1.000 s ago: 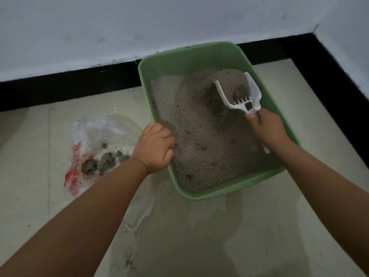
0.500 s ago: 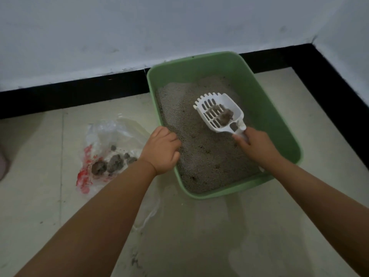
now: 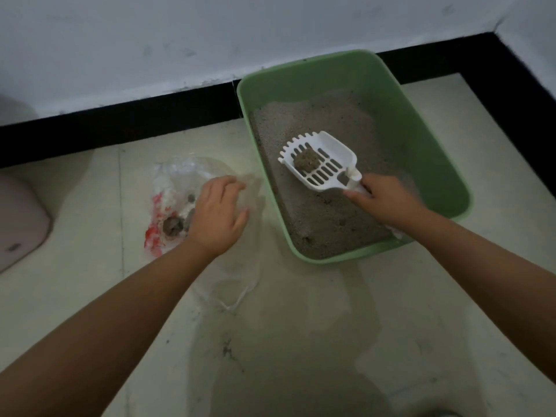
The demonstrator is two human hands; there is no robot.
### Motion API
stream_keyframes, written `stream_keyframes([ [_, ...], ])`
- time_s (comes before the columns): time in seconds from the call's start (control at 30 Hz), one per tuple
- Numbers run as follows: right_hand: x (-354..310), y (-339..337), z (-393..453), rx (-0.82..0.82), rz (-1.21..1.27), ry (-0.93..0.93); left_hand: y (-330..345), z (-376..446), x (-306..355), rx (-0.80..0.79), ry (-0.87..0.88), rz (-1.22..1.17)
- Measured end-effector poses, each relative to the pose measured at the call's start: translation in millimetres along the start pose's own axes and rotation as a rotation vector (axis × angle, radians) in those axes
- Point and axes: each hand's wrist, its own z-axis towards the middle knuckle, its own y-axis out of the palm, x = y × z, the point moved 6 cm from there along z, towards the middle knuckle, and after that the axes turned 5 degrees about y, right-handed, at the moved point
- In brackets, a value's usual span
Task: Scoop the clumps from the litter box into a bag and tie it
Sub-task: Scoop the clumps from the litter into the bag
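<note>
Lifted clear of the litter since a moment ago, the white scoop (image 3: 320, 164) now rides level above the green litter box (image 3: 433, 152), and your left hand (image 3: 218, 215) has left the box rim for the bag (image 3: 180, 191). One grey clump (image 3: 307, 160) sits on the slotted floor of the scoop, ahead of your grip and near the toothed front edge. Your right hand (image 3: 382, 200) is clenched round the handle at the scoop's rear. Judge the clump light but crumbly: keep the scoop flat, since a forward tilt could roll the clump off the open front. The plastic scoop looks stiff, so the handle is the right hold. Left of your grip, beside the box, the thin clear bag with red print lies slack on the pale tile floor (image 3: 301, 341) with darker clumps (image 3: 173, 227) inside. Your left hand rests on the film with fingers loosely spread, not visibly gripping. The film looks limp and slippery; take it at the mouth edge and raise it to open a target.
</note>
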Motion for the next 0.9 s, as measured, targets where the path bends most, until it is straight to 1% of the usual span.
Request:
stream_keyframes([
  [0.13,-33,5,-7,0.021,0.022,-0.102,-10,-46,-58,-0.155,-0.348,0.084],
  [0.2,-53,13,-11,0.000,-0.008,-0.163,-18,-69,-79,-0.136,-0.515,0.093],
  [0.23,-64,20,-13,-0.029,-0.031,-0.189,-21,-80,-89,-0.091,-0.620,0.084],
  [0.3,-87,34,-17,-0.088,-0.096,-0.235,-19,-96,-108,-0.099,-0.840,-0.025],
  [0.37,-109,48,-20,-0.120,-0.151,-0.277,-14,-105,-118,-0.119,-0.947,-0.151],
  [0.47,-134,67,-22,-0.123,-0.239,-0.284,-14,-104,-122,-0.115,-0.922,-0.219],
  [0.53,-144,78,-23,-0.133,-0.372,-0.278,-16,-100,-122,-0.073,-0.883,-0.239],
  [0.6,-153,86,-27,-0.124,-0.510,-0.320,-19,-95,-120,-0.040,-0.854,-0.261],
  [0.67,-160,87,-31,-0.073,-0.650,-0.386,-20,-93,-118,-0.038,-0.835,-0.258],
  [0.8,-158,87,-34,0.029,-0.766,-0.448,-18,-93,-115,-0.037,-0.813,-0.228],
  [0.87,-155,74,-37,0.150,-0.801,-0.441,-20,-93,-115,-0.023,-0.809,-0.214],
  [0.9,-154,64,-36,0.199,-0.770,-0.439,-20,-92,-115,-0.010,-0.802,-0.208],
])
